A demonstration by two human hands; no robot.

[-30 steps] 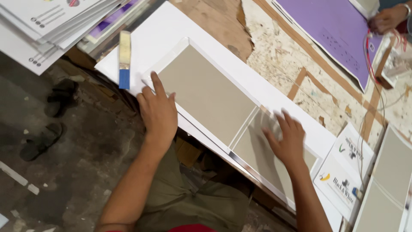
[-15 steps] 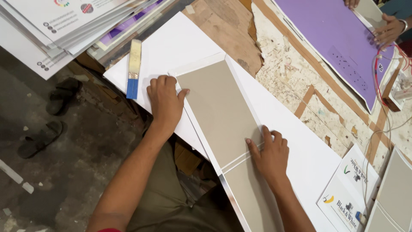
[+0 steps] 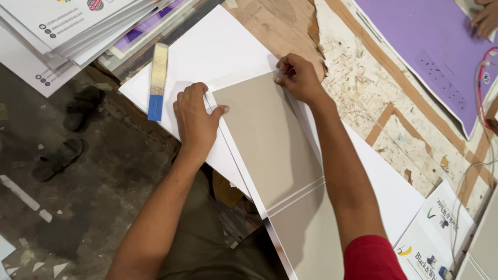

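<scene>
At the far left, on the dark, stained concrete floor [image 3: 104, 207], lie two black sandals [image 3: 70, 135], and above them a slanting stack of printed white sheets [image 3: 57, 36] hangs over the table's edge. Next comes a flat cream-coloured scraper with a blue end [image 3: 156, 80], lying on a large white paper sheet [image 3: 218, 49] that covers this part of the worn, chipped wooden worktable [image 3: 373, 98]. Just right of the scraper, the left hand [image 3: 196, 122] rests palm down on the white sheet, its fingers curled over the folded white border and the thumb stretched onto the near-left edge of the grey rectangular board [image 3: 270, 140]; it presses rather than grips. The grey board lies flat on the white sheet in the middle of the view, with a second grey board [image 3: 311, 238] below it, a narrow white gap between them. At the board's upper right corner, the right hand [image 3: 298, 78] has its fingers bent tight, pinching the white paper flap at that corner. Further right lies a large purple sheet [image 3: 420, 52], with another person's hand [image 3: 485, 18] on its top corner, and red wires [image 3: 480, 78] beside it. At lower right sit white printed cards [image 3: 441, 228].
</scene>
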